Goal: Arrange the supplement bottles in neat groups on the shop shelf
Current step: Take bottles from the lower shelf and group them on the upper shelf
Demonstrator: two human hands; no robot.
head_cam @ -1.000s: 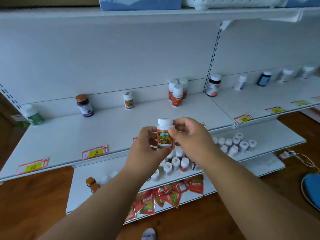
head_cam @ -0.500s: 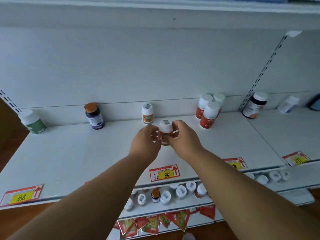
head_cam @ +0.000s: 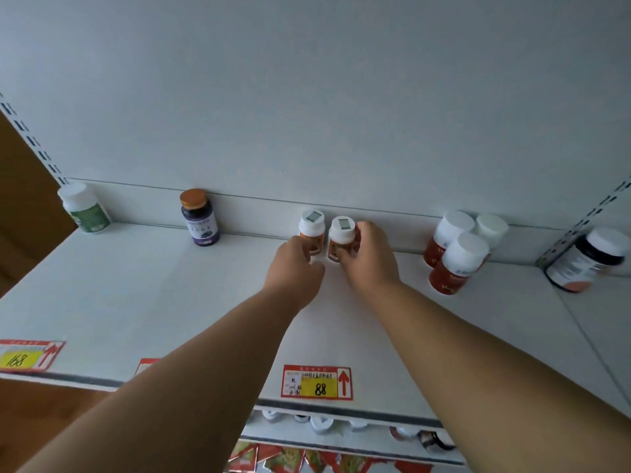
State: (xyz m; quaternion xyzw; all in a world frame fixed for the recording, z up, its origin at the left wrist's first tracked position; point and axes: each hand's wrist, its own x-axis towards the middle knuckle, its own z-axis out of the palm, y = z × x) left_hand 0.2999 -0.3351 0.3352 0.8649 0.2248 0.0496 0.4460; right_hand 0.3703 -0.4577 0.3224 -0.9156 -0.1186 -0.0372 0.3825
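Two small orange-labelled bottles with white caps stand side by side at the back of the white shelf (head_cam: 136, 302). My right hand (head_cam: 367, 257) grips the right one (head_cam: 341, 233), which stands upright on the shelf. My left hand (head_cam: 295, 268) has its fingertips on the left one (head_cam: 311, 225). To the right stand three red bottles (head_cam: 457, 257) with white caps in a tight group. A purple bottle (head_cam: 199, 218) with a copper cap and a green-labelled white bottle (head_cam: 85, 208) stand apart on the left.
A dark bottle (head_cam: 587, 261) with a white cap leans at the far right, past the slotted upright (head_cam: 580, 230). Price tags (head_cam: 316, 382) line the shelf's front edge. Below, a lower shelf (head_cam: 341, 435) carries several small bottles and red sachets (head_cam: 286, 459).
Both hands carried the orange-labelled bottle from mid-air to the back of the shelf, beside the matching one. The camera has moved closer and now looks down on the shelf.
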